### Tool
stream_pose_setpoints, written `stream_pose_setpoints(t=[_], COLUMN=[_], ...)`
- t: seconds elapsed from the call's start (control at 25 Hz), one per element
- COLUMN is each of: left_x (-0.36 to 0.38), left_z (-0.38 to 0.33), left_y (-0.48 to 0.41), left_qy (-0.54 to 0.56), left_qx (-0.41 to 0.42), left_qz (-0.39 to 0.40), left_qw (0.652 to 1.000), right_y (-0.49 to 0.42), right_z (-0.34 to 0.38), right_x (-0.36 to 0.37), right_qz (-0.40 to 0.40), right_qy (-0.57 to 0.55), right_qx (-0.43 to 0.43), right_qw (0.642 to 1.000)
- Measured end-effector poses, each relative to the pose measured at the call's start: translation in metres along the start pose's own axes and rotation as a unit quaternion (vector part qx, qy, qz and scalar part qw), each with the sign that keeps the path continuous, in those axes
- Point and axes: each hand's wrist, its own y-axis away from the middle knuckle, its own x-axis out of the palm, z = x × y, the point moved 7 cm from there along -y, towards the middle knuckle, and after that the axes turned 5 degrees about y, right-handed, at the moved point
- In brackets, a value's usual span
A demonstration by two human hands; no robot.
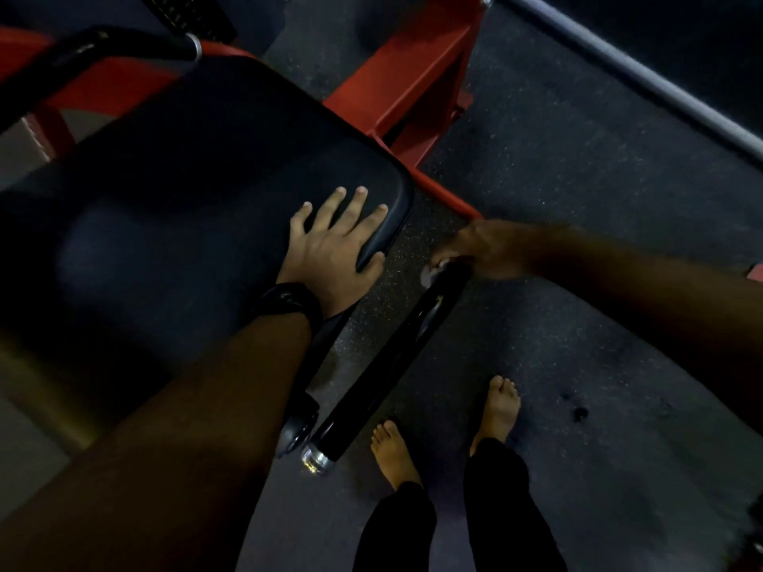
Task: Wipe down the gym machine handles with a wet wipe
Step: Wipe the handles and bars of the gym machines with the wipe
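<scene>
A black glossy machine handle [388,361] with a chrome end cap runs diagonally from the lower middle up to the right. At its far end my right hand [483,249], blurred, grips a pale wet wipe [433,269] against the handle. My left hand [330,245] lies flat with spread fingers on the corner of the black padded seat [186,192], thumb over the seat's edge. A black band sits on my left wrist. A second black handle [136,41] shows at the top left.
The red machine frame [413,84] stands behind the seat. Dark speckled rubber floor [578,179] spreads to the right, with a grey bar [644,76] crossing the top right. My two bare feet [450,427] stand just right of the handle's chrome end.
</scene>
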Motion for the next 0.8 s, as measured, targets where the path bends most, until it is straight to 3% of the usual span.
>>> stream_pose_setpoints(t=[0.12, 0.28, 0.36, 0.44, 0.6, 0.68, 0.8], left_x=[0.000, -0.001, -0.002, -0.001, -0.010, -0.012, -0.005], left_z=[-0.001, 0.001, -0.001, -0.002, -0.008, -0.010, -0.010], left_y=[0.001, 0.002, 0.001, 0.000, -0.013, -0.019, -0.017], left_qy=[-0.002, 0.003, 0.003, 0.001, 0.007, 0.010, 0.018], left_qx=[0.000, -0.004, -0.004, -0.011, 0.002, 0.017, 0.031], left_qz=[-0.004, -0.002, 0.007, 0.019, 0.051, 0.071, 0.087], left_qw=[1.000, 1.000, 1.000, 1.000, 0.999, 0.997, 0.996], right_y=[-0.001, 0.006, 0.017, 0.030, 0.055, 0.052, 0.042], right_z=[-0.023, -0.036, -0.041, -0.038, -0.021, -0.023, -0.026], right_x=[0.002, 0.003, 0.010, 0.023, 0.047, 0.065, 0.093], right_qz=[-0.004, -0.045, -0.078, -0.196, -0.400, -0.461, -0.512], right_qy=[0.054, 0.002, -0.155, -0.287, -0.240, -0.292, -0.565], right_qx=[0.044, 0.137, 0.200, 0.251, 0.273, 0.325, 0.342], right_qw=[0.998, 0.990, 0.964, 0.903, 0.842, 0.772, 0.549])
